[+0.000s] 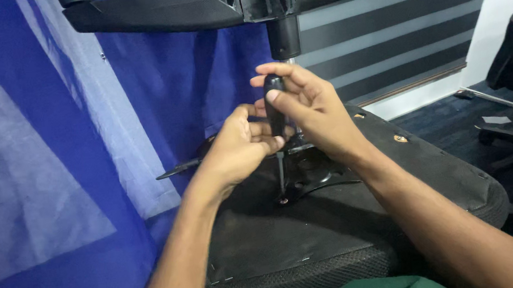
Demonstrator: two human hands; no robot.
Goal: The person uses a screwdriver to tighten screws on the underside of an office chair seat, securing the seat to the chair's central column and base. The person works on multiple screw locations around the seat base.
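On mesh-edged seat underside (318, 245), hands (238, 149) (310, 110) hold smooth black screwdriver (275, 107).

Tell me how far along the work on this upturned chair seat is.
Done: the seat lies underside up with the metal plate set on it. In hand: both the left hand and right hand grip a black-handled screwdriver, its tip down at a screw on the plate. Left: other holes on the underside look unfilled.

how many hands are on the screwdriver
2: the left hand grips the lower part of the screwdriver handle, and the right hand wraps its top. No other hands show.
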